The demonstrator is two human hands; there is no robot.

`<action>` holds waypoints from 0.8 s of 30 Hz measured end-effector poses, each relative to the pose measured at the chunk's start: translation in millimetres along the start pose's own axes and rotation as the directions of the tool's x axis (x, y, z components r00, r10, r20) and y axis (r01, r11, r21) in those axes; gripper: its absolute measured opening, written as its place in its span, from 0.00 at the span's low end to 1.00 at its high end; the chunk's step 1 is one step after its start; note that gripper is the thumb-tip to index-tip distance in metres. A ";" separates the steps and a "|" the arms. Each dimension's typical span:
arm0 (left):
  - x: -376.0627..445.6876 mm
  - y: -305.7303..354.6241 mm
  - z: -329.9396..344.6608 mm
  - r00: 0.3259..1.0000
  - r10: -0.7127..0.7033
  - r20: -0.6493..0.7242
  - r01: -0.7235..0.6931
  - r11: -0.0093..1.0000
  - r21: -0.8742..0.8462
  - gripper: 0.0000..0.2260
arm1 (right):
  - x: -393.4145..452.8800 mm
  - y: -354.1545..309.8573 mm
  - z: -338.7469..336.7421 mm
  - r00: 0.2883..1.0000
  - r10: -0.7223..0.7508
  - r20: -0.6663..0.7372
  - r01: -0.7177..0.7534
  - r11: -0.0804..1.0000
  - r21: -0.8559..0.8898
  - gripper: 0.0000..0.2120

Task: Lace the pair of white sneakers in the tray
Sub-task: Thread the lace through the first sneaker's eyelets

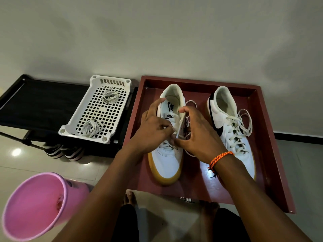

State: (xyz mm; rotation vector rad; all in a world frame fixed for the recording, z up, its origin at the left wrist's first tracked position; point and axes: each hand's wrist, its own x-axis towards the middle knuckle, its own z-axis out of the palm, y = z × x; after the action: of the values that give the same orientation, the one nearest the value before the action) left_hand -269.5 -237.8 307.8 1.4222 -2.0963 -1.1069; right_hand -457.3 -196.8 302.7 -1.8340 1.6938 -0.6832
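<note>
Left hand and right hand both pinch the white flat lace on the gum-soled white leather sneaker (right-hand shoe looks done); pull it flat, untwisted, through each eyelet.

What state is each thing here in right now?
Left sneaker: partly laced, both hands working on it.
Right sneaker: fully laced, lace ends loose.
Left hand: pinching the lace.
Right hand: pinching the lace.
White basket: holds two coiled laces.
Pink bucket: tilted on its side.
</note>
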 end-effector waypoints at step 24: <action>0.1 -16.9 20.5 0.970 0.225 -0.096 -0.186 0.933 0.309 0.05 | 0.2 -1.3 1.3 1.000 0.004 -0.029 -0.003 0.999 0.035 0.43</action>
State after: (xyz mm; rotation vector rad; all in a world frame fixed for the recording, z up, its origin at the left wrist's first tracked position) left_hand -273.1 -232.8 282.0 1.3200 -2.3250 -0.6193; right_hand -455.4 -196.8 302.7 -1.8055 1.6925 -0.7368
